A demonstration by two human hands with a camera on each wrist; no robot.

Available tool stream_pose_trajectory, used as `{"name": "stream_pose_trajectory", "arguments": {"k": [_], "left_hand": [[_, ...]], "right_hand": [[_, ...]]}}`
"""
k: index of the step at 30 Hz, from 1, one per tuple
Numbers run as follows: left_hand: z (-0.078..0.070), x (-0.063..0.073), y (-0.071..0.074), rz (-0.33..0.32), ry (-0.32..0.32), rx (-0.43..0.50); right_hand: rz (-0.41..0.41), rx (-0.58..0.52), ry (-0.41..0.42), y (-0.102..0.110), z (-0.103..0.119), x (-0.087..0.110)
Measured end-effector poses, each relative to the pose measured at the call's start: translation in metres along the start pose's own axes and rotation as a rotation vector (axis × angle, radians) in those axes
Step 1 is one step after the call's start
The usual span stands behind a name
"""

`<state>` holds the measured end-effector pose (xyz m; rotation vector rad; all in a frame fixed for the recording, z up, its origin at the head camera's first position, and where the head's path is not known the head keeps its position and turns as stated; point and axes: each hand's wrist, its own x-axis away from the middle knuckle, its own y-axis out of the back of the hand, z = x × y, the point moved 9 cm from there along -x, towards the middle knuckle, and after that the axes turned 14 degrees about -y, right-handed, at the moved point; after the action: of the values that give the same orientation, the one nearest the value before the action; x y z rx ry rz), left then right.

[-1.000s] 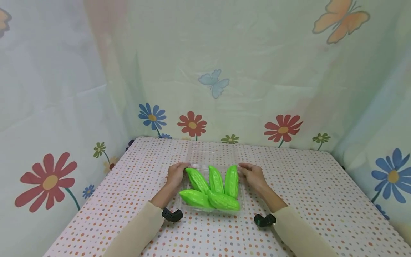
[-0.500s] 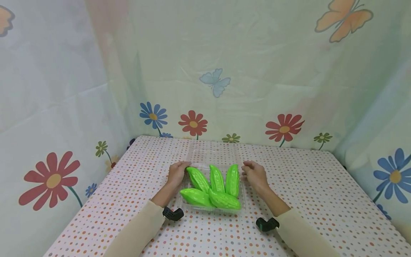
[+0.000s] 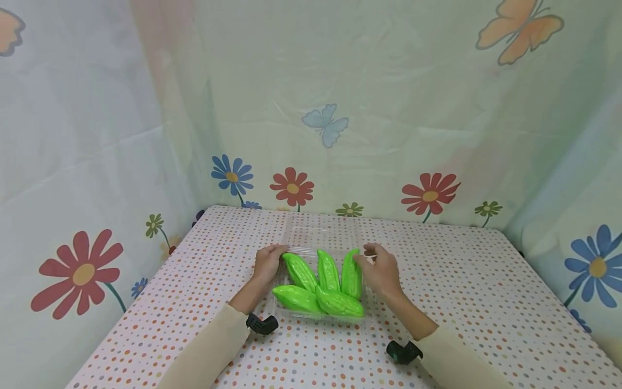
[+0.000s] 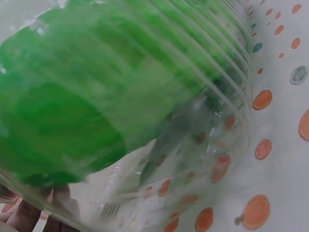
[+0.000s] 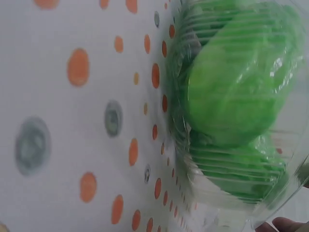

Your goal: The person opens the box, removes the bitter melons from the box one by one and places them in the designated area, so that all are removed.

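Clamshell: in front of you, a clear plastic clamshell container sits on the counter, its ribbed lid folded back on the far side.
Bitter melons: you have five glossy green ones in the container. Three lie along the far side: the left melon, the middle melon and the right melon. The near-left melon and the near-right melon lie crosswise in front, on your side.
Left hand: your left hand grips the container's left edge near the far corner, next to the tip of the left melon.
Right hand: your right hand is at the container's right edge, a gap showing between thumb and forefinger. The thumb overlaps the upper part of the right melon; you cannot tell from here whether it presses.
Sleeves: you wear cream sleeves, with a black wrist device by each cuff.
Backdrop: a pale curtain printed with flowers and butterflies faces you.
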<state>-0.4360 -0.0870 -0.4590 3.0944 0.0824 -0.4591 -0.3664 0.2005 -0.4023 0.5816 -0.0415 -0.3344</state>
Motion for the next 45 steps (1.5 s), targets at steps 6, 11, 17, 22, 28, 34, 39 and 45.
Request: {"name": "stream_pose_trajectory", "arguments": {"k": [6, 11, 17, 22, 28, 34, 39, 45], "left_hand": [[0.002, -0.001, 0.0, 0.001, 0.004, -0.011], [0.002, 0.001, 0.001, -0.012, 0.014, -0.013], [0.002, 0.0, 0.001, -0.03, 0.013, -0.017], [0.002, -0.001, 0.001, -0.032, 0.006, -0.021], [0.004, -0.001, 0.002, -0.037, -0.005, -0.037], [0.003, -0.001, 0.001, -0.028, -0.009, -0.032], [0.003, -0.001, 0.001, -0.032, -0.017, -0.033], [0.002, -0.002, 0.002, -0.044, -0.022, -0.039]], "right_hand": [[-0.028, 0.084, 0.096, -0.006, 0.008, 0.006], [-0.038, 0.124, 0.166, -0.013, 0.014, 0.009], [-0.049, 0.194, 0.286, -0.02, 0.022, 0.018], [-0.069, 0.241, 0.31, -0.022, 0.024, 0.021], [-0.071, 0.281, 0.279, -0.024, 0.021, 0.021], [-0.048, 0.23, 0.271, -0.024, 0.021, 0.02], [-0.012, 0.197, 0.249, -0.025, 0.02, 0.021], [0.007, 0.176, 0.254, -0.025, 0.02, 0.022]]}}
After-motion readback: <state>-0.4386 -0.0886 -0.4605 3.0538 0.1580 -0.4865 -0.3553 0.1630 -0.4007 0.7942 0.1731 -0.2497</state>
